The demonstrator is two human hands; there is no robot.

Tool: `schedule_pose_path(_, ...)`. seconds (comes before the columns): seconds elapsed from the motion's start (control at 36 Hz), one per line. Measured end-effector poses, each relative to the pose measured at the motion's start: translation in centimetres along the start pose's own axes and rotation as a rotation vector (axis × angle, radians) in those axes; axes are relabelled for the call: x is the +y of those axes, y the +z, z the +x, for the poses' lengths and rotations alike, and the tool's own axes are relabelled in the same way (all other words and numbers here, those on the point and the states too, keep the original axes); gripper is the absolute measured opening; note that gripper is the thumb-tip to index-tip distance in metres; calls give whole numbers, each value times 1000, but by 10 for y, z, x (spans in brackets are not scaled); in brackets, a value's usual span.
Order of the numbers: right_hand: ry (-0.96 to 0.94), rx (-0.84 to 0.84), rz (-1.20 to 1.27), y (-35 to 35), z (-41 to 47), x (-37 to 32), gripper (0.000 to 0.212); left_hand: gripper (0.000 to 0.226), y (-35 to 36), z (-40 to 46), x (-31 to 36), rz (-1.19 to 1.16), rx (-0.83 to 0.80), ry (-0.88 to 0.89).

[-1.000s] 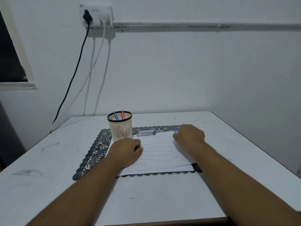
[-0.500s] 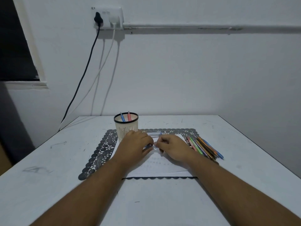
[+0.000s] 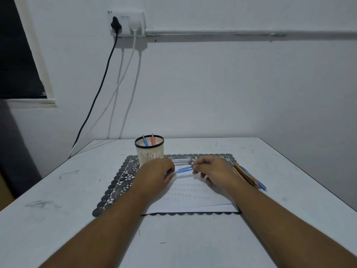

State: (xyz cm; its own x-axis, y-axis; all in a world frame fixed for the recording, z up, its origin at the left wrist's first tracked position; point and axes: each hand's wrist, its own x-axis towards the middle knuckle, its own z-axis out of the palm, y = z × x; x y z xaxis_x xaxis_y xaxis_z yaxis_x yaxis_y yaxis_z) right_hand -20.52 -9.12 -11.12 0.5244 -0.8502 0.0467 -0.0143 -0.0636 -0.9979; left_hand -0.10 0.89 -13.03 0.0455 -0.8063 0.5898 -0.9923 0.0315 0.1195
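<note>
Broadly, a white worktop [image 3: 58,190] carries a black lace mat [image 3: 119,182], with a printed sheet [image 3: 193,198] lying on it. The left hand [image 3: 156,175] and right hand [image 3: 214,169] meet over the sheet's far edge. A mesh cup [image 3: 149,151] stands just behind the left hand, and a bundle of coloured pens [image 3: 249,176] lies beside the right. Between the hands, a blue pen [image 3: 183,169] is gripped: left fingers curl round one end, right fingers pinch the other.
</note>
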Motion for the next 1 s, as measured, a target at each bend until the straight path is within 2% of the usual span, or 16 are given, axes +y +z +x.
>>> schedule_pose_path(0.19,-31,37,-53,-1,2,0,7,15,-1,-1,0,-10,-1,-8)
schedule_pose_path(0.42,-51,128,-174,-6,-2,-6,18,14,-3,-1,-1,-6,2,-20)
schedule_pose_path(0.5,-49,102,-190,-4,-6,-7,21,14,-2,-1,0,-7,5,-15)
schedule_pose_path(0.67,-17,51,-151,-1,-13,-10,11,14,-2,-1,0,5,1,-28)
schedule_pose_path(0.83,-45,58,-207,-1,-12,-7,11,12,-2,-1,2,13,-1,-17)
schedule_pose_path(1.0,-102,69,-422,-2,-6,-5,14,12,-1,-1,2,21,11,1)
